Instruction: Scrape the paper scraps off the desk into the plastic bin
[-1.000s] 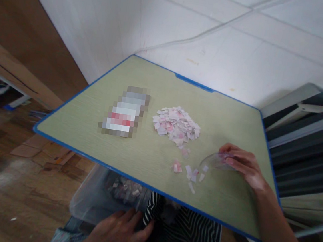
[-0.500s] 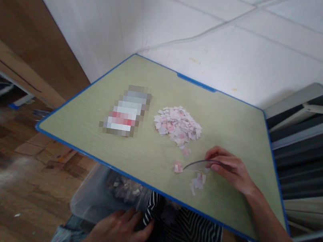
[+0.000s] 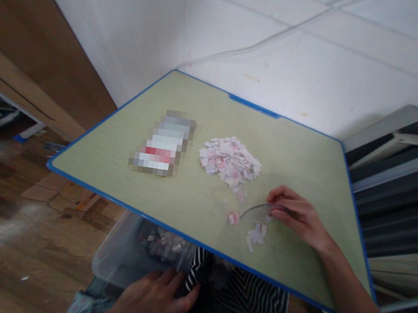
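My right hand (image 3: 296,214) is closed around thin, dark, curved tweezers (image 3: 256,209) low over the table's right half. Their tip is at a small pink-and-white paper piece (image 3: 233,217); I cannot tell if it is gripped. Just below lie several loose paper scraps (image 3: 257,234). Up and to the left is a heap of small pink and white paper pieces (image 3: 229,160). My left hand (image 3: 152,294) lies below the table edge with its fingers stretched out, beside black-and-white striped cloth (image 3: 256,310), and holds nothing that I can see.
The pale green table (image 3: 292,148) has a blue rim and stands against a white wall (image 3: 229,18). On its left lies a pixelated flat object (image 3: 164,142). Under the front edge is a clear plastic bin (image 3: 112,252) with small bits inside. Dark folded furniture (image 3: 408,191) stands at right.
The tweezers have shifted slightly right and look less steeply arched. The paper piece at their tip has moved a little right and turned. My left hand has stayed in place.
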The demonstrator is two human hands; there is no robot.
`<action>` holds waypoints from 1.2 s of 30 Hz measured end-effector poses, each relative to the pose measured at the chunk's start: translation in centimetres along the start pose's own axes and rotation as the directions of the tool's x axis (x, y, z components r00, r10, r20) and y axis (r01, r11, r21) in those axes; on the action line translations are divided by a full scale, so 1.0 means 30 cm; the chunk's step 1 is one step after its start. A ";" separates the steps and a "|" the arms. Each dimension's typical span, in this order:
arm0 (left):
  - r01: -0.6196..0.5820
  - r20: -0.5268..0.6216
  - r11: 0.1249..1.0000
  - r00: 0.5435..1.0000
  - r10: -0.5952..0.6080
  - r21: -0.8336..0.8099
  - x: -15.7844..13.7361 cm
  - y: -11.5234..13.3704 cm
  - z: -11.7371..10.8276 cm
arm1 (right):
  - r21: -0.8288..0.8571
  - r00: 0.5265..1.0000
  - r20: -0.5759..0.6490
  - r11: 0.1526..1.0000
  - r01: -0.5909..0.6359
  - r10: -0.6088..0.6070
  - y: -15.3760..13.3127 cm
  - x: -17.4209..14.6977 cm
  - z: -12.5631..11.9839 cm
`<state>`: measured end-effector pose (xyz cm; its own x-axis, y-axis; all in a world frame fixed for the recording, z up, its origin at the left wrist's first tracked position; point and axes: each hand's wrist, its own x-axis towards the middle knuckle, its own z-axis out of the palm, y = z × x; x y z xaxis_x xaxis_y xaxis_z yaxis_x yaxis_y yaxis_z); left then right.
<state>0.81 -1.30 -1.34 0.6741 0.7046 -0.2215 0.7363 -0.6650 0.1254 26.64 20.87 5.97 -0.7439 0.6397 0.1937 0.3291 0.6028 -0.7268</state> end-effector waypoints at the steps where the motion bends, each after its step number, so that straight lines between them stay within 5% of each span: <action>1: 0.001 -0.002 1.000 1.000 -0.001 0.003 0.001 0.000 0.003 | 0.001 1.000 -0.003 1.000 -0.007 0.007 0.000 -0.002 -0.003; 14: -0.004 -0.007 1.000 1.000 0.004 -0.002 -0.001 0.000 0.001 | -0.056 0.979 -0.202 0.997 -0.050 0.038 0.003 -0.024 -0.043; 23: -0.003 -0.032 1.000 0.999 0.002 -0.010 0.003 -0.004 -0.002 | 0.098 0.990 0.014 0.985 -0.142 0.142 -0.005 -0.041 -0.076; 30: -0.001 -0.055 1.000 0.998 0.001 0.011 0.004 -0.003 -0.005 | 0.040 0.996 -0.048 0.997 -0.068 0.070 0.014 -0.020 -0.030; 36: -0.007 -0.026 1.000 1.000 0.007 -0.004 0.002 -0.002 -0.003 | 0.024 0.970 -0.234 0.998 -0.059 0.062 0.025 -0.014 -0.017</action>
<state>0.81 -1.19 -1.27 0.6807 0.7060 -0.1956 0.7316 -0.6691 0.1308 27.50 21.28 5.68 -0.5651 0.7698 0.2966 0.3584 0.5529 -0.7522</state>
